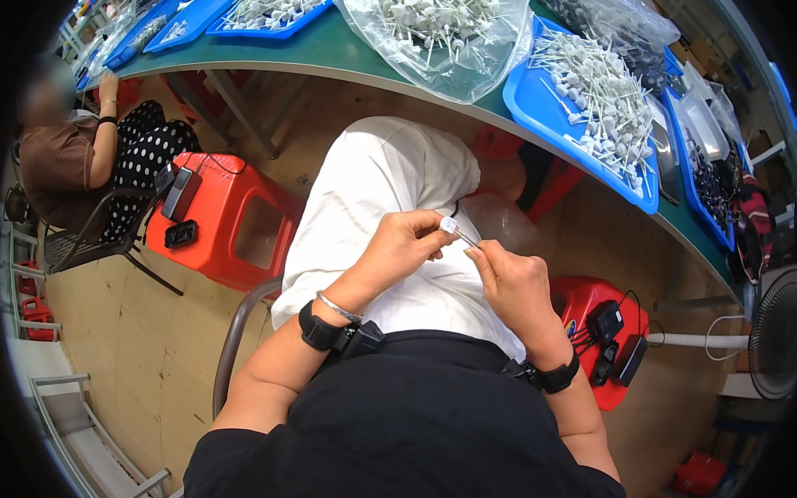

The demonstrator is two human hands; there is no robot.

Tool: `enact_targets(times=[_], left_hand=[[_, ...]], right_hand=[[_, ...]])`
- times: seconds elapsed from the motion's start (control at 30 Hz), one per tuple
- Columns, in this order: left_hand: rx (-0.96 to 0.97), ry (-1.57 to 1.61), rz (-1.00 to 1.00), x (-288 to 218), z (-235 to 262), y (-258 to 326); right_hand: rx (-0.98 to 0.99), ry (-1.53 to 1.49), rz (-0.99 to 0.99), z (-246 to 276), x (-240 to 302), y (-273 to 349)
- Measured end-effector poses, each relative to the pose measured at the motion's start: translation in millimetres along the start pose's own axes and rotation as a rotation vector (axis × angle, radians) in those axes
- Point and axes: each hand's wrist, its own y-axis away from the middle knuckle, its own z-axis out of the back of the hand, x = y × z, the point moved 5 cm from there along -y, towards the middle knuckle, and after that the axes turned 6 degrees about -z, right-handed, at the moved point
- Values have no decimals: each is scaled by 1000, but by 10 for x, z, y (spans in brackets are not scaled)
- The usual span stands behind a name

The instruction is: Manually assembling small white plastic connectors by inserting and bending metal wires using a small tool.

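Observation:
Over my lap, my left hand (403, 249) pinches a small white round-headed piece (448, 223) between thumb and fingertips. My right hand (516, 284) is closed on a thin metal rod (467, 239), whose far end meets the white piece. Whether the rod is the piece's own stem or a separate tool, I cannot tell. On the table to the right, a blue tray (534, 112) is heaped with white round-headed pieces on thin stems (600, 101). A clear plastic bag (472, 84) beside it holds more of them.
A green table (357, 57) curves along the far side, bearing more blue trays (193, 28). Red stools (217, 216) with small black devices stand on both sides of me. At the far left sits another person (71, 164). A fan (779, 334) stands at the right.

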Motion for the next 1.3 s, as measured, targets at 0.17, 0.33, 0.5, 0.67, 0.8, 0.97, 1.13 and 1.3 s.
enact_targets(times=[0.17, 0.33, 0.5, 0.67, 0.8, 0.97, 1.13, 1.3], left_hand=[[1, -8, 4, -8, -3, 1], [9, -25, -13, -1, 1, 4], [9, -31, -10, 10, -4, 6], [10, -43, -16, 5, 0, 4], [13, -48, -22, -13, -3, 3], [9, -21, -6, -3, 4, 2], [7, -4, -1, 34, 5, -10], [2, -14, 3, 3, 0, -12]], right_hand=[[-9, 4, 2, -1, -1, 3], [-17, 26, 13, 4, 8, 3], [-10, 45, 16, 0, 9, 7], [-10, 58, 16, -11, 1, 8], [-15, 48, 28, 8, 12, 5], [-12, 45, 38, 34, 33, -11], [17, 35, -4, 62, 30, -10], [15, 28, 21, 39, 29, -3]])
